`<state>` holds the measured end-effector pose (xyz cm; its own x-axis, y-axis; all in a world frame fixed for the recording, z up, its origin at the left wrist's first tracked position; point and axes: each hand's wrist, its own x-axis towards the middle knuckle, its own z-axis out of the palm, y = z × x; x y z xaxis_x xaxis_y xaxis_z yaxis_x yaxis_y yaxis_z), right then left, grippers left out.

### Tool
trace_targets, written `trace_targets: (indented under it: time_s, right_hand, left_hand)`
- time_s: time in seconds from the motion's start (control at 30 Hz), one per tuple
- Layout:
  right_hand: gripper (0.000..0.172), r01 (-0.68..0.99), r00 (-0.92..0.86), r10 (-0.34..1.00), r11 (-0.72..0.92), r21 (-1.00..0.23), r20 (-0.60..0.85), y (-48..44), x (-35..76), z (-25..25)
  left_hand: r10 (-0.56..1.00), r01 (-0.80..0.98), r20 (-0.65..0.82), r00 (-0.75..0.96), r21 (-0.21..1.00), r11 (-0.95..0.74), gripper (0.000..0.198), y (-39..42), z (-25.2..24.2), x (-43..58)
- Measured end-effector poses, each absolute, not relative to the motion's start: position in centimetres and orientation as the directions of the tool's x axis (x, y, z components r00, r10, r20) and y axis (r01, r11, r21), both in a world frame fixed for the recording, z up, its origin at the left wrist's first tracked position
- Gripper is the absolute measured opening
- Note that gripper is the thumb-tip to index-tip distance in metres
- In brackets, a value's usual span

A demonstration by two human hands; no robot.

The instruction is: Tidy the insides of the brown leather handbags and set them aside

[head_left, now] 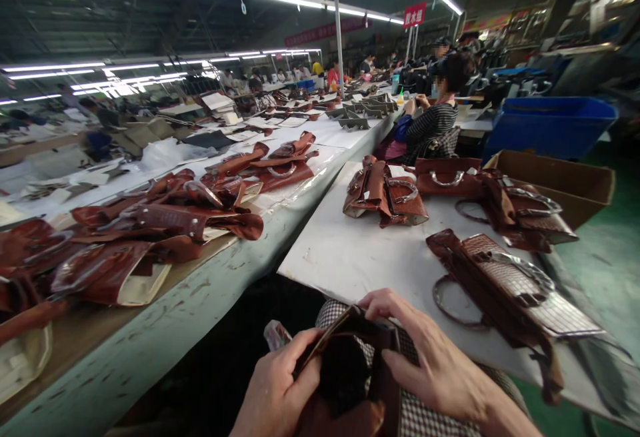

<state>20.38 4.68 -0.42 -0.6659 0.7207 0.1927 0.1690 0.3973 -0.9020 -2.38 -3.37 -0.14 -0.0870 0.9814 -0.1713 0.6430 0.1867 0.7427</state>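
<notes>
On my lap, over checked cloth, sits a brown leather handbag piece (345, 417) with a dark opening facing up. My left hand (285, 380) grips its left edge between thumb and fingers. Across from it, my right hand (420, 357) pinches the upper right edge, thumb on the near side and fingers over the far side. A plastic-wrapped handle (276, 336) pokes out beside my left hand. The lower part of the piece is dark and partly cut off by the frame.
Several reddish-brown handbags (500, 284) lie on the white side table (320, 250) to my right. More pieces (170, 224) are heaped along the long bench (200, 317) at left. A co-worker in a striped top (433, 124) sits ahead, near a blue bin (550, 124) and a cardboard box (575, 180).
</notes>
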Motion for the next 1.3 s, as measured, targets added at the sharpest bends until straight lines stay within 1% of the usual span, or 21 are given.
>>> trace_targets:
  time_s: [0.03, 0.07, 0.13, 0.2, 0.23, 0.3, 0.37, 0.53, 0.6, 0.7, 0.8, 0.9, 1.0, 1.07, 1.13, 1.3]
  right_hand:
    - [0.051, 0.166, -0.684, 0.706, 0.394, -0.904, 0.182, 4.7, 20.4, -0.1]
    - [0.051, 0.168, -0.702, 0.692, 0.390, -0.905, 0.168, 4.7, 20.4, 0.1]
    - [0.041, 0.194, -0.717, 0.682, 0.394, -0.898, 0.144, 4.7, 20.3, 0.2]
    - [0.027, 0.263, -0.686, 0.714, 0.422, -0.868, 0.139, 4.7, 20.1, -0.1]
    - [0.023, 0.312, -0.654, 0.742, 0.443, -0.841, 0.149, 4.7, 19.9, -0.4]
    - [0.016, 0.398, -0.589, 0.783, 0.495, -0.772, 0.198, 4.7, 19.5, -0.9]
    - [0.011, 0.444, -0.554, 0.787, 0.555, -0.704, 0.271, 4.8, 19.0, -1.4]
    - [0.029, 0.472, -0.562, 0.732, 0.666, -0.577, 0.386, 5.0, 18.3, -1.6]
    - [0.028, 0.492, -0.550, 0.732, 0.672, -0.553, 0.401, 5.1, 18.1, -1.5]
    - [0.020, 0.518, -0.551, 0.741, 0.665, -0.538, 0.385, 5.3, 17.8, -1.2]
    - [0.016, 0.517, -0.586, 0.738, 0.659, -0.547, 0.335, 5.7, 17.6, -0.7]
    - [0.010, 0.481, -0.625, 0.716, 0.667, -0.569, 0.312, 6.1, 17.6, -0.5]
    - [0.011, 0.394, -0.639, 0.706, 0.642, -0.657, 0.307, 6.5, 17.9, -0.9]
    - [0.012, 0.324, -0.621, 0.726, 0.581, -0.747, 0.295, 6.7, 17.9, -1.5]
    - [0.012, 0.279, -0.582, 0.762, 0.514, -0.811, 0.283, 6.7, 17.9, -2.1]
    - [0.011, 0.263, -0.458, 0.840, 0.442, -0.858, 0.292, 6.3, 17.3, -2.9]
  left_hand:
    - [0.982, 0.638, -0.168, -0.088, 0.747, 0.185, 0.033, -3.4, -0.2, -2.4]
    - [0.981, 0.635, -0.173, -0.083, 0.750, 0.186, 0.033, -3.4, -0.2, -2.4]
    - [0.980, 0.628, -0.185, -0.067, 0.756, 0.185, 0.033, -3.4, -0.3, -2.4]
    - [0.982, 0.624, -0.177, -0.065, 0.761, 0.179, 0.034, -3.4, -0.3, -2.3]
    - [0.983, 0.625, -0.169, -0.072, 0.761, 0.177, 0.034, -3.4, -0.4, -2.2]
    - [0.984, 0.629, -0.157, -0.087, 0.757, 0.177, 0.034, -3.3, -0.5, -2.0]
    - [0.984, 0.629, -0.153, -0.095, 0.757, 0.179, 0.034, -3.3, -0.5, -1.8]
    - [0.985, 0.621, -0.144, -0.097, 0.765, 0.173, 0.034, -3.3, -0.6, -1.7]
    - [0.985, 0.625, -0.137, -0.102, 0.762, 0.171, 0.034, -3.3, -0.7, -1.8]
    - [0.986, 0.628, -0.132, -0.098, 0.761, 0.165, 0.034, -3.2, -0.9, -1.9]
    - [0.986, 0.625, -0.143, -0.081, 0.764, 0.162, 0.034, -3.2, -0.8, -1.9]
    - [0.987, 0.606, -0.141, -0.074, 0.780, 0.157, 0.034, -3.1, -0.2, -1.7]
    - [0.985, 0.589, -0.152, -0.078, 0.790, 0.168, 0.031, -3.2, 0.7, -1.5]
    - [0.982, 0.569, -0.162, -0.094, 0.801, 0.186, 0.029, -3.2, 1.0, -1.4]
    - [0.980, 0.535, -0.164, -0.108, 0.822, 0.197, 0.026, -3.4, 1.0, -1.4]
    - [0.980, 0.493, -0.167, -0.109, 0.847, 0.200, 0.023, -3.7, -0.4, -1.8]
